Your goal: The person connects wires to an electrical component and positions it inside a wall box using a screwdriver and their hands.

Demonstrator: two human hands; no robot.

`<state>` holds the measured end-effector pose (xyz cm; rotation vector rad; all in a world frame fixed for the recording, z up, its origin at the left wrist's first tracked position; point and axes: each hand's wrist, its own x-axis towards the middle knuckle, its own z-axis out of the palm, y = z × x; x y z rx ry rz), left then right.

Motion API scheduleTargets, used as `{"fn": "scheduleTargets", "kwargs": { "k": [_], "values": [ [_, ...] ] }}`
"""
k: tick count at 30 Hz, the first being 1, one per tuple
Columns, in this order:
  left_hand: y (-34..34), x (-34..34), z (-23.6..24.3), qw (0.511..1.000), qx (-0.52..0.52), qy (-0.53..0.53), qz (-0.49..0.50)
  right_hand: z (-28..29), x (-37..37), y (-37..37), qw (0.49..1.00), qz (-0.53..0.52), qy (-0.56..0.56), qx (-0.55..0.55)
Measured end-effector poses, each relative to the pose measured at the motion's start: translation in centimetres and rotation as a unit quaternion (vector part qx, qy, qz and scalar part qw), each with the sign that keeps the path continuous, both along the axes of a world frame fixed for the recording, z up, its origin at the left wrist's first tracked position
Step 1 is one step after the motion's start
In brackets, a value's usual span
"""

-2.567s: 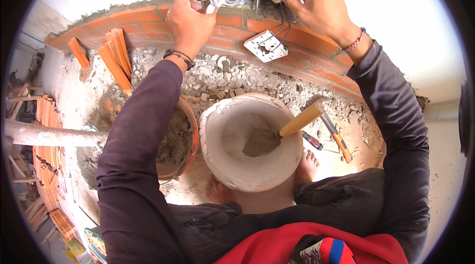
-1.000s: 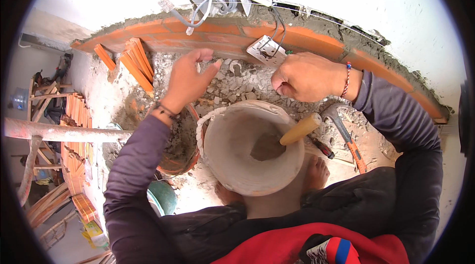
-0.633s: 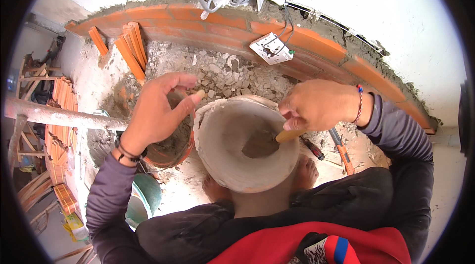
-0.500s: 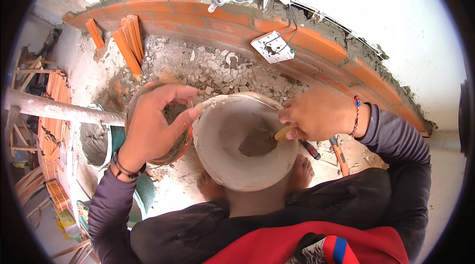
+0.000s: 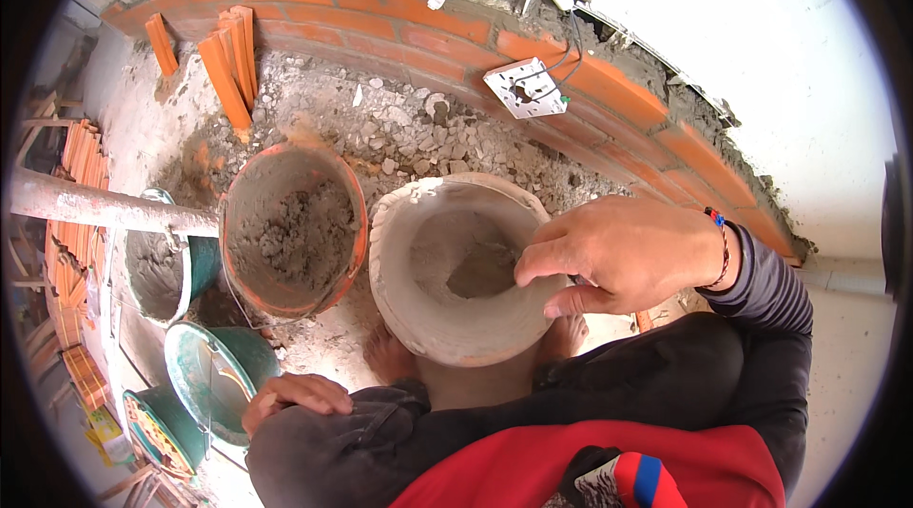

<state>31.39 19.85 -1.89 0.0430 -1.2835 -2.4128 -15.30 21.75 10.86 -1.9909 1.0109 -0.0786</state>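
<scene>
A round tub (image 5: 475, 341) caked with grey cement stands between my bare feet, grey mix in its bottom. Over its right rim hangs my right hand (image 5: 623, 256), index finger and thumb apart, with nothing visible between them. My left hand (image 5: 297, 399) lies with its fingers stretched on my left knee, touching the dark trousers. Left of the tub is an orange-rimmed bucket (image 5: 359, 251) holding lumpy grey mortar (image 5: 300, 237).
A green bucket of mortar (image 5: 200, 265) and other green buckets (image 5: 257, 356) stand at left, beneath a pole (image 5: 124, 208). Ahead runs a low brick wall (image 5: 418, 37) with a hanging white electrical box (image 5: 528, 89). Rubble (image 5: 418, 127) and upright orange tiles (image 5: 223, 80) lie before it.
My left hand has gone from over the orange-rimmed bucket down to my knee. The yellowish piece at my right fingers no longer shows; that hand has shifted slightly down and right.
</scene>
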Motion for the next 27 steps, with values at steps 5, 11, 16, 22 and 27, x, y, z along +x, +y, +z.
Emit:
{"fn": "scheduleTargets", "kwargs": {
  "k": [5, 11, 16, 22, 27],
  "values": [
    [-1.6, -0.8, 2.1, 0.998, -0.004, -0.048, 0.049, 1.4, 0.8, 0.0, 0.996, 0.024, -0.085, 0.019],
    [-1.1, -3.3, 5.1, 0.986, -0.006, -0.117, 0.121, 0.8, -1.2, 1.1, 0.956, 0.127, -0.247, 0.098],
    [3.7, -0.1, 7.4, 0.962, -0.015, -0.173, 0.211, -4.3, -3.5, 2.6, 0.839, 0.258, -0.463, 0.122],
    [9.5, -1.5, 10.0, 0.922, -0.013, -0.242, 0.303, -7.1, -5.9, 1.7, 0.799, 0.261, -0.529, 0.116],
    [10.1, -1.0, 13.3, 0.906, -0.117, -0.297, 0.279, -8.6, -5.8, 0.6, 0.788, 0.27, -0.535, 0.139]
  ]
}}
